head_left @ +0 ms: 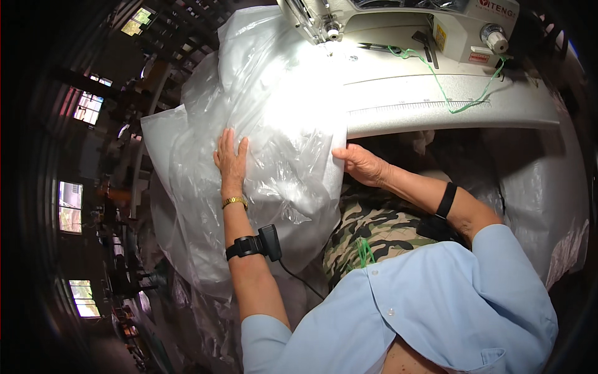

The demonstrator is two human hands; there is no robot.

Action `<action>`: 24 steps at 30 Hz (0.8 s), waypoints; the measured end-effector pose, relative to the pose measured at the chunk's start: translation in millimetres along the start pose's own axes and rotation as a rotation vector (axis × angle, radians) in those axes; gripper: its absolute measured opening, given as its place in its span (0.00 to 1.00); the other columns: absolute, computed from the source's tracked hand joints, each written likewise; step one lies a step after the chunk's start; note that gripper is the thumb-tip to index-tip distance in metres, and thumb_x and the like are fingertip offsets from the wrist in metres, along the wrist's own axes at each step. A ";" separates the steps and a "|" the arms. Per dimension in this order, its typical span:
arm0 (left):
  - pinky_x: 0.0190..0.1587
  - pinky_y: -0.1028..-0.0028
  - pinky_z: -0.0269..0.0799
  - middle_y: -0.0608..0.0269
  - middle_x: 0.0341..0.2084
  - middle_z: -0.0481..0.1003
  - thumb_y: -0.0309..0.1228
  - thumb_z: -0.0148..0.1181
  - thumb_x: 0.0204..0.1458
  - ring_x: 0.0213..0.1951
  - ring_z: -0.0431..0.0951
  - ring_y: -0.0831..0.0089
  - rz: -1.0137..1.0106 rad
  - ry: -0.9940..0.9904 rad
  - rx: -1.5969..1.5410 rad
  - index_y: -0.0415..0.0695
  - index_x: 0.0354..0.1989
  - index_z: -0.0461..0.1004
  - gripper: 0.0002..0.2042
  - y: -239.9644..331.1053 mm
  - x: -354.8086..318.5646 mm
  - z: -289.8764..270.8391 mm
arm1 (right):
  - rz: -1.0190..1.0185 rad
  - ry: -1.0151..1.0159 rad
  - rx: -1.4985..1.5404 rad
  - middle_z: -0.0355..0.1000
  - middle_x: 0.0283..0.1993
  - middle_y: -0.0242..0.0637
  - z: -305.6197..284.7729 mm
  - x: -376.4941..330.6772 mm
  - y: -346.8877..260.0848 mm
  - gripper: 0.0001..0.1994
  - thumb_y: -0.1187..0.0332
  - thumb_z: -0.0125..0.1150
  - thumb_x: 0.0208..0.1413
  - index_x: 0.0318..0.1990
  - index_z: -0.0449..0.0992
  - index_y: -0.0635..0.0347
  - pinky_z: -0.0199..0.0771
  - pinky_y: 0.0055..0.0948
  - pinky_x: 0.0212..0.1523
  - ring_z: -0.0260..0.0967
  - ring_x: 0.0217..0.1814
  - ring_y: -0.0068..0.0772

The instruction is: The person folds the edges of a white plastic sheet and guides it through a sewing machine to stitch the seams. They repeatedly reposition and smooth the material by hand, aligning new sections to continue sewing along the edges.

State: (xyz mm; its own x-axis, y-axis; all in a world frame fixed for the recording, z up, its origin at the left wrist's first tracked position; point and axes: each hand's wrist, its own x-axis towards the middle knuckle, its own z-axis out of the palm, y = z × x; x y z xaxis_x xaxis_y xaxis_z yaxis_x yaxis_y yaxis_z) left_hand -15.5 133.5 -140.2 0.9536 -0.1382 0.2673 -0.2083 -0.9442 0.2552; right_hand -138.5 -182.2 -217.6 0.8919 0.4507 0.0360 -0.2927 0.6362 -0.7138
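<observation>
A large sheet of shiny, translucent white plastic (268, 118) lies over the left part of the sewing machine's table and hangs down toward my lap. Flat on top of it rests my left hand (232, 159), fingers stretched out. My right hand (363, 163) pinches the right edge of the plastic just below the table's front edge, thumb and fingers closed on it. Beyond both hands stands a white sewing machine (405, 28), its needle area (329, 37) at the far side of the plastic. Bright lamp glare washes out the sheet near the needle.
Scissors (380, 47) and a dark metal tool (427, 50) lie on the machine bed. A green cord (447, 93) loops over the table's ruled front edge (430, 115). More plastic (539, 193) hangs at the right. A black cable (299, 277) runs from my left forearm's strap.
</observation>
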 end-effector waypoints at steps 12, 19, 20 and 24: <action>0.73 0.54 0.32 0.61 0.71 0.54 0.60 0.44 0.61 0.73 0.47 0.63 0.001 0.022 -0.006 0.51 0.70 0.58 0.34 -9.8 0.7 5.8 | 0.484 -0.027 -0.384 0.76 0.44 0.39 35.8 -67.2 6.0 0.24 0.53 0.64 0.58 0.51 0.75 0.67 0.73 0.23 0.45 0.73 0.43 0.25; 0.71 0.56 0.47 0.52 0.68 0.58 0.47 0.59 0.57 0.69 0.56 0.57 -0.047 0.068 -0.069 0.42 0.65 0.63 0.31 45.6 -15.6 -37.7 | 0.222 -0.085 -0.625 0.77 0.46 0.42 58.1 -72.4 -0.9 0.20 0.60 0.61 0.59 0.49 0.76 0.72 0.71 0.31 0.53 0.71 0.49 0.30; 0.67 0.58 0.54 0.50 0.66 0.62 0.41 0.62 0.55 0.66 0.62 0.55 0.096 0.188 -0.150 0.40 0.63 0.66 0.29 66.2 -26.7 -49.3 | 0.211 -0.116 -0.658 0.77 0.46 0.42 64.4 -77.5 -4.8 0.20 0.61 0.60 0.60 0.49 0.76 0.72 0.71 0.31 0.54 0.71 0.49 0.29; 0.50 0.64 0.73 0.46 0.52 0.73 0.31 0.70 0.49 0.47 0.77 0.51 0.309 -0.032 -0.469 0.35 0.51 0.71 0.23 155.8 -115.8 -80.0 | 0.228 -0.136 -0.587 0.77 0.45 0.41 85.3 -93.3 -17.2 0.18 0.62 0.56 0.61 0.48 0.76 0.71 0.70 0.31 0.52 0.71 0.48 0.27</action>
State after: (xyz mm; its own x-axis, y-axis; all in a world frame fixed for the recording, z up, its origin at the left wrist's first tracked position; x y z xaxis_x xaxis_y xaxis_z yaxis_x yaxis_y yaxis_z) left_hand -175.7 26.4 -57.1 0.8376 -0.4032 0.3686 -0.5463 -0.6251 0.5575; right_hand -246.1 -181.8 -149.1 0.7666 0.6342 -0.1008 -0.1978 0.0839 -0.9766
